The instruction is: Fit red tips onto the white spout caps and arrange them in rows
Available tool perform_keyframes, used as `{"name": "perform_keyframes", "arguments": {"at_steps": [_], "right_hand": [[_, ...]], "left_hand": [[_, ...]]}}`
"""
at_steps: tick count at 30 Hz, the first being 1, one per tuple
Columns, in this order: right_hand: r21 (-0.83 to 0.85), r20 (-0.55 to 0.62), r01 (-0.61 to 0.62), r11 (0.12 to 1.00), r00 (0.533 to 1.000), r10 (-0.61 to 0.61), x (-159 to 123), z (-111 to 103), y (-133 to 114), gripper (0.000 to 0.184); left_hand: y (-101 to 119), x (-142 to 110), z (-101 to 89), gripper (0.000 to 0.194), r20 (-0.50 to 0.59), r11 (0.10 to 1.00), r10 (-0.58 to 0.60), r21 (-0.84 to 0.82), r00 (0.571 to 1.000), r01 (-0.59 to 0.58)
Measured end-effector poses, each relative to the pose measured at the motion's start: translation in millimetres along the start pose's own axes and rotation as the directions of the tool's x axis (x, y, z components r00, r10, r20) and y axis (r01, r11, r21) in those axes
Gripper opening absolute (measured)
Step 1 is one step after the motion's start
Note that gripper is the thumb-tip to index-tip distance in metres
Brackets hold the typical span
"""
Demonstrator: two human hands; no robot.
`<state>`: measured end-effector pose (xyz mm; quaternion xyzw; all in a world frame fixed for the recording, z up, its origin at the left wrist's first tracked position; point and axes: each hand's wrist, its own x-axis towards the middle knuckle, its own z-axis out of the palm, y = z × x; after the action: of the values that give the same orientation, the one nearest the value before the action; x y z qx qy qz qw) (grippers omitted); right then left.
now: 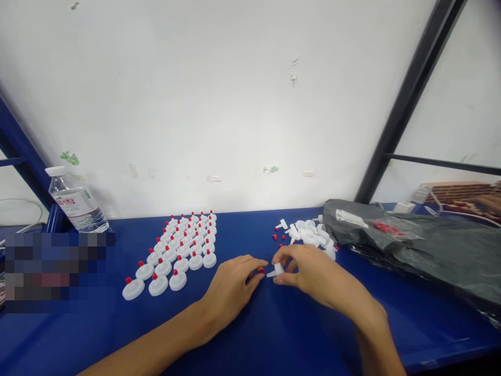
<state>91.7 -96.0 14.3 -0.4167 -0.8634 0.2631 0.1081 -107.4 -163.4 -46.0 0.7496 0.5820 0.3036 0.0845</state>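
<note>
My left hand [234, 282] pinches a small red tip cap [261, 270] between thumb and fingers, just above the blue table. Close by on its right, my right hand [313, 271] grips a white nozzle cap [277, 270] on its side, the narrow spout pointing left at the red cap. A small gap seems to lie between spout and red cap. Left of my hands, rows of white nozzle caps [178, 280] stand upright with red tips on them. Beyond my right hand lies a loose pile of white nozzle caps [311, 232], with several red tip caps [275, 237] beside it.
A clear water bottle [80, 203] leans at the back left. Grey plastic bags [438, 256] cover the right side, with a small clear bag of red caps [389, 228] on top. A white wall [250, 104] and a dark metal post [395, 115] bound the back.
</note>
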Motion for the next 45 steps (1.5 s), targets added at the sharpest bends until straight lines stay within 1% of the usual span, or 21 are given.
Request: {"name": "perform_keyframes", "arguments": {"at_steps": [2, 6, 12, 17, 19, 22, 24, 26, 29, 31, 33, 35, 37, 40, 42, 45], "right_hand": [[0.010, -0.013, 0.011, 1.000, 1.000, -0.010, 1, -1, -1, 0.024], [0.019, -0.005, 0.028, 0.999, 1.000, -0.028, 2, 0, -4, 0.024], [0.002, -0.007, -0.005, 1.000, 1.000, 0.005, 1, -2, -7, 0.024], [-0.010, -0.004, -0.020, 1.000, 1.000, 0.020, 1, -4, -7, 0.024], [-0.016, 0.005, -0.023, 1.000, 1.000, 0.023, 1, -3, -7, 0.024], [-0.011, 0.027, -0.020, 1.000, 0.999, 0.020, 2, -2, -8, 0.022], [-0.014, 0.034, -0.020, 1.000, 0.999, 0.020, 2, -1, -7, 0.020], [-0.010, 0.041, -0.006, 1.000, 0.999, 0.006, 2, 0, -4, 0.019], [0.029, 0.069, 0.055, 0.998, 0.996, -0.057, 5, 6, 3, 0.018], [0.042, 0.086, 0.104, 0.994, 0.990, -0.108, 6, 11, 7, 0.020], [0.026, 0.098, 0.130, 0.991, 0.986, -0.132, 7, 15, 9, 0.024], [0.016, 0.118, 0.128, 0.992, 0.985, -0.129, 8, 17, 9, 0.026], [0.029, 0.146, 0.111, 0.993, 0.983, -0.115, 6, 15, 9, 0.029], [0.052, 0.183, 0.087, 0.995, 0.979, -0.095, 2, 7, 14, 0.037], [0.060, 0.178, 0.067, 0.996, 0.981, -0.076, -1, 2, 20, 0.043], [0.074, 0.157, 0.052, 0.996, 0.986, -0.063, -6, -5, 28, 0.047]], "left_hand": [[0, -1, 1.4, 0.025, -0.002, 1.000, 0.011, -0.007, 1.000, -0.011], [0, -2, 3.8, 0.019, -0.028, 0.997, 0.040, -0.063, 0.999, -0.041], [-3, -5, 6.7, 0.021, -0.081, 0.991, 0.049, -0.122, 0.996, -0.058], [-4, -4, 6.4, 0.021, -0.112, 0.983, 0.087, -0.151, 0.990, -0.103], [-5, -3, 6.0, 0.025, -0.107, 0.982, 0.106, -0.147, 0.989, -0.121], [-5, -3, 5.7, 0.031, -0.066, 0.982, 0.138, -0.122, 0.988, -0.145], [-5, -3, 5.3, 0.031, -0.048, 0.978, 0.151, -0.141, 0.987, -0.156], [-3, -2, 4.3, 0.027, -0.054, 0.969, 0.142, -0.196, 0.988, -0.150], [2, -1, 1.2, 0.020, -0.080, 0.953, 0.084, -0.284, 0.993, -0.103], [5, -1, -0.8, 0.016, -0.082, 0.945, 0.032, -0.323, 0.996, -0.057], [8, 0, -1.6, 0.013, -0.066, 0.935, 0.007, -0.353, 0.998, -0.030], [9, 0, -0.8, 0.010, -0.049, 0.923, 0.022, -0.384, 0.999, -0.039], [9, -1, 0.8, 0.010, -0.042, 0.911, 0.061, -0.407, 0.997, -0.073], [10, -3, 2.2, 0.011, -0.038, 0.919, 0.101, -0.380, 0.994, -0.108], [12, -4, 1.1, 0.012, -0.027, 0.940, 0.105, -0.324, 0.994, -0.108], [16, -3, -5.5, 0.014, 0.014, 0.969, 0.103, -0.229, 0.995, -0.097]]}}
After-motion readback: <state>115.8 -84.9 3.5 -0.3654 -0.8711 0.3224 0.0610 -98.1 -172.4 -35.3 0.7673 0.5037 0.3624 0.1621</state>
